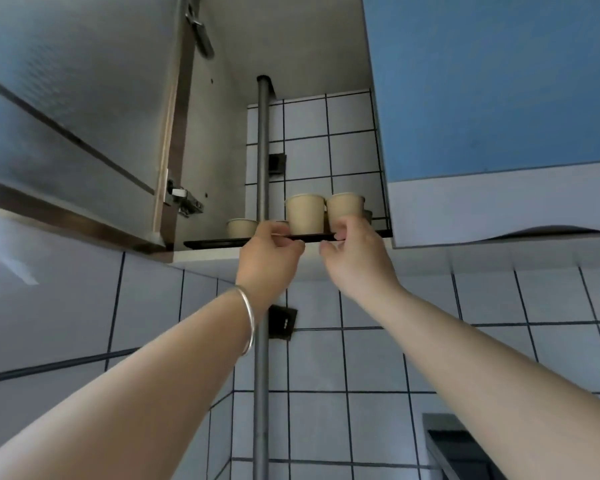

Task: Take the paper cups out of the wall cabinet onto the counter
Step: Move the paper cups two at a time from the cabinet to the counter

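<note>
Two tan paper cups stand upright side by side, the left cup [305, 213] and the right cup [344, 205], on a thin black tray [215, 242] at the bottom of the open wall cabinet [215, 157]. A third cup [241, 227] sits further back on the left, and a fourth cup [368, 215] peeks out behind the right one. My left hand [270, 252] pinches the tray's front edge just left of the cups. My right hand [355, 252] grips the same edge, thumb on top beside the right cup and fingers curled underneath.
The cabinet's frosted door [73, 109] hangs open on the left, its hinge [184, 199] at the lower corner. A closed blue door [499, 84] borders the right side. A vertical metal pipe [262, 375] runs down the tiled wall [371, 362]. A dark fixture [458, 448] sits at the lower right.
</note>
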A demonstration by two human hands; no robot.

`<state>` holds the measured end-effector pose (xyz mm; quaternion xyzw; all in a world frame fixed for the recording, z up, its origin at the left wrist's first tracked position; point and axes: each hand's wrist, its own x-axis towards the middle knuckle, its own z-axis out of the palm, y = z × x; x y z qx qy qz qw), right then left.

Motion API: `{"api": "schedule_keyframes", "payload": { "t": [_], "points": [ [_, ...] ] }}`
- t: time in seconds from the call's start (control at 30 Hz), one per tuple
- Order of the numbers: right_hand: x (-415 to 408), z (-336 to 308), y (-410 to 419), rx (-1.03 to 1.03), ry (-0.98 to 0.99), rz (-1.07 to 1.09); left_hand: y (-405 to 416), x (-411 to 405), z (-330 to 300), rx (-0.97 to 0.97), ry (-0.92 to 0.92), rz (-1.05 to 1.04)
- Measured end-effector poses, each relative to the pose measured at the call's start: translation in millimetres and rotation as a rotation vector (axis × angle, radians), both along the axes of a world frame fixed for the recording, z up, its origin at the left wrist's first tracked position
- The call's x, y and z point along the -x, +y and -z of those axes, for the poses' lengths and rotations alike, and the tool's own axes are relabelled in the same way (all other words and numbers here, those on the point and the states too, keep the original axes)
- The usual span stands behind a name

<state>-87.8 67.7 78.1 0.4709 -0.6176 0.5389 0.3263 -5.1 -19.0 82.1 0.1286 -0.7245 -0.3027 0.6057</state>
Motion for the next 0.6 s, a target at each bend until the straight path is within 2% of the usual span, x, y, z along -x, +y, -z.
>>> {"api": "schedule_keyframes", "payload": {
  "t": [0.17, 0.4, 0.6],
  "points": [
    [16.4, -32.8, -10.4, 0.053, 0.092, 0.183, -21.4, 23.6, -35.5, 0.135, 0.006, -0.135],
    [41.4, -60.6, -26.4, -0.118, -0.044, 0.376, -45.1, 47.2, -67.0, 0.202, -0.101, -0.165],
    [56.4, -85.6, -36.4, -0.212, -0.156, 0.382, -63.1, 58.7, -90.8, 0.163, -0.231, -0.159]
  ]
}}
